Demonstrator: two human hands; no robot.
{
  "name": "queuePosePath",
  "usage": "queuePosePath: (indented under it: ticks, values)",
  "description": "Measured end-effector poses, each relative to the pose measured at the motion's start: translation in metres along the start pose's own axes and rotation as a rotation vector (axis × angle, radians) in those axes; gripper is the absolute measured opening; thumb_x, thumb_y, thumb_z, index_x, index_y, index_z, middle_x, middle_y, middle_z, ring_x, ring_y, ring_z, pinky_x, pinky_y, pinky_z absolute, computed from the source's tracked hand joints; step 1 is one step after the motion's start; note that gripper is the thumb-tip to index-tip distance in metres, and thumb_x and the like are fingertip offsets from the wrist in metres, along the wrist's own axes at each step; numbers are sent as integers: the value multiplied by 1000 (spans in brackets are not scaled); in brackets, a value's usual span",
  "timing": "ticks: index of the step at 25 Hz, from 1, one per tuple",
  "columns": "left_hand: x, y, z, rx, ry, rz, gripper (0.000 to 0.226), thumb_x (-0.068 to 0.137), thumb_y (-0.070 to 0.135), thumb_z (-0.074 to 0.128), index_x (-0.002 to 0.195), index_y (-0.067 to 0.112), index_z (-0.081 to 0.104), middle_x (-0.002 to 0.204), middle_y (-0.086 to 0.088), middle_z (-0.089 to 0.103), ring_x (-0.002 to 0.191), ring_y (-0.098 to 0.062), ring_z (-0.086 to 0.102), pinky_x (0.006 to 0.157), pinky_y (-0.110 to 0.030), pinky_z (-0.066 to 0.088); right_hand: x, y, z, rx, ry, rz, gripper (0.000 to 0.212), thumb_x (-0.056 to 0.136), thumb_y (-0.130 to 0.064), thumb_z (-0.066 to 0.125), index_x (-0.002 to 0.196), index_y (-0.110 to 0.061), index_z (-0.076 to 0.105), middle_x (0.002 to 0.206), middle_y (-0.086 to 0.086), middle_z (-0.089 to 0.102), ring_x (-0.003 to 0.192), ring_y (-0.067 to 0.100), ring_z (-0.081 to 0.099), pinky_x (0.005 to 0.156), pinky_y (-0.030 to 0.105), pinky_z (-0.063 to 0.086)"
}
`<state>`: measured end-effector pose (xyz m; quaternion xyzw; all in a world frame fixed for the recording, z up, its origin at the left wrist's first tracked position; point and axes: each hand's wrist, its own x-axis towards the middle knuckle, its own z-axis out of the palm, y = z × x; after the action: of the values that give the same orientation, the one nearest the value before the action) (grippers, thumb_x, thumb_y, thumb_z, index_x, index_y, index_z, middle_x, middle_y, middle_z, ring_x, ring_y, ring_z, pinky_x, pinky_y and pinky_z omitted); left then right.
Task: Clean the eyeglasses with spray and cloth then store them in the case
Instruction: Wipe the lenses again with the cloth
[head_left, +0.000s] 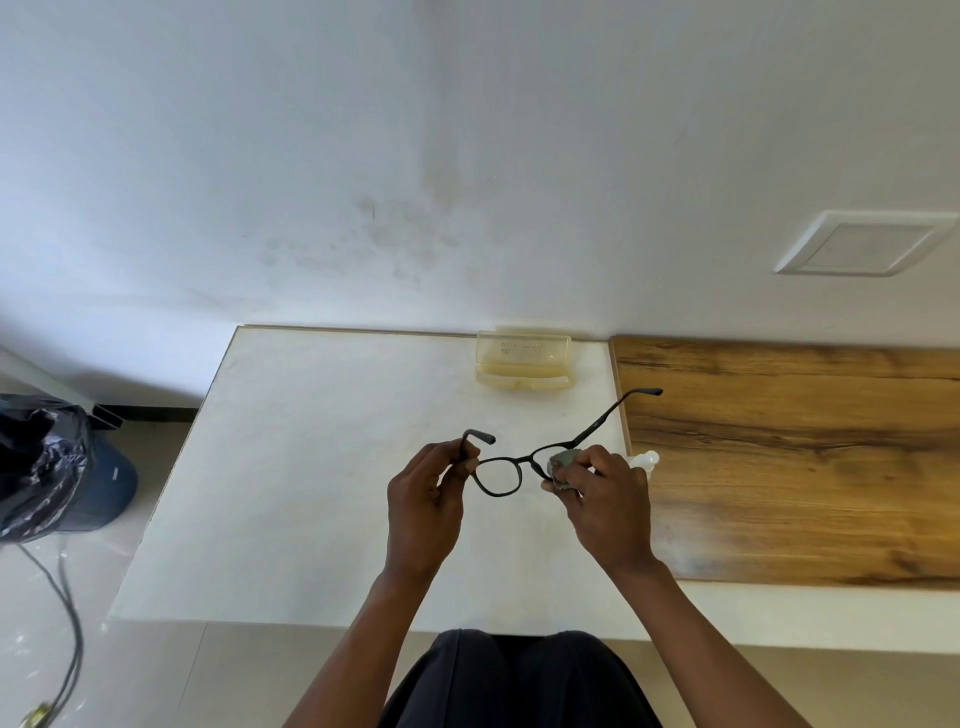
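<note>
Above white counter (291, 467): eyeglasses under cleaning, held off the surface.
Left hand (423, 512) pinching eyeglasses (519, 465) at left temple hinge; right hand (605, 501) pinching grey cloth (563, 460) over right lens. Open yellowish case (523, 366) at far edge; spray bottle (644, 460) just beside right hand, mostly hidden.

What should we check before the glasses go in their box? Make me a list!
1. Eyeglasses held steady by left hand: ok.
2. Cloth pinched on a lens by right hand: ok.
3. Lenses clean: cannot tell.
4. Case open on the table: ok.
5. Arms folded for storing: not ok, both stick out.
6. Spray bottle out of the way: ok, behind the right hand.
</note>
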<state>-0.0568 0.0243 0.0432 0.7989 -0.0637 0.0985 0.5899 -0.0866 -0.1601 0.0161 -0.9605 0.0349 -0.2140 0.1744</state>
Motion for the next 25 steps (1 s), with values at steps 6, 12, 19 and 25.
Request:
queuePosePath:
  ticks: [6, 12, 19, 25]
  values:
    - [1, -5, -4, 32, 1, -2, 10, 82, -1, 61, 88, 2, 69, 86, 15, 64, 83, 10, 60, 74, -6, 45, -5, 3, 4, 34, -43, -6, 29, 55, -8, 86, 68, -18, 62, 67, -1, 60, 58, 24, 58, 55, 28, 28]
    - [-1, -8, -1, 67, 31, 30, 14, 82, 4, 58, 90, -3, 67, 86, 4, 65, 84, 11, 59, 75, -4, 44, -5, 2, 5, 373, -185, 159, 27, 66, 7, 73, 71, -15, 59, 74, -5, 53, 68, 17, 56, 57, 25, 45]
    - [3, -14, -10, 118, 94, -24, 11, 82, -6, 62, 90, -1, 68, 87, 0, 66, 83, 13, 58, 75, -2, 41, -8, 0, 2, 613, -227, 483, 38, 74, -1, 71, 63, -28, 48, 70, -4, 52, 65, 9, 49, 62, 17, 39]
    - [5, -12, -13, 97, 132, -71, 13, 82, -5, 62, 92, 1, 69, 89, -1, 66, 83, 14, 58, 74, -2, 41, -16, -3, 7, 520, -530, 519, 16, 82, -16, 65, 98, -13, 64, 94, 2, 59, 85, 14, 56, 72, 18, 40]
